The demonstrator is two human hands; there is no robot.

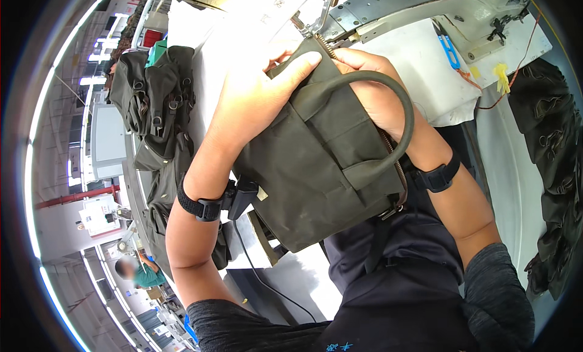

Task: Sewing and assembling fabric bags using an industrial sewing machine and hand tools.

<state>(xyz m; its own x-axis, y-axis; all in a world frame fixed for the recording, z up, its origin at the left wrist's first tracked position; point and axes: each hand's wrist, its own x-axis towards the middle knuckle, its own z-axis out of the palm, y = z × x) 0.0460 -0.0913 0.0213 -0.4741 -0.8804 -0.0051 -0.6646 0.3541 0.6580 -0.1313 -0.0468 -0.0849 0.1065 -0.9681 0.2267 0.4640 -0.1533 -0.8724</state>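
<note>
Between my two hands is a dark olive handbag [303, 182] with a rounded carry handle [404, 109] and a zipper along its right side. My left hand [264, 88] grips the bag's far end, thumb on top and the fingers behind. On the right, my right hand [376, 88] reaches past the handle and closes on the bag's edge by the zipper [325, 45]; its fingertips are partly hidden. The bag's far end lies close to the needle area of a sewing machine [388, 12].
Blue-handled thread snips [448, 48] rest on the machine bed to the right. Several similar dark bags [155, 103] are piled at the left, and more dark pieces [549, 158] hang at the far right. A person in green [146, 273] is in the distance.
</note>
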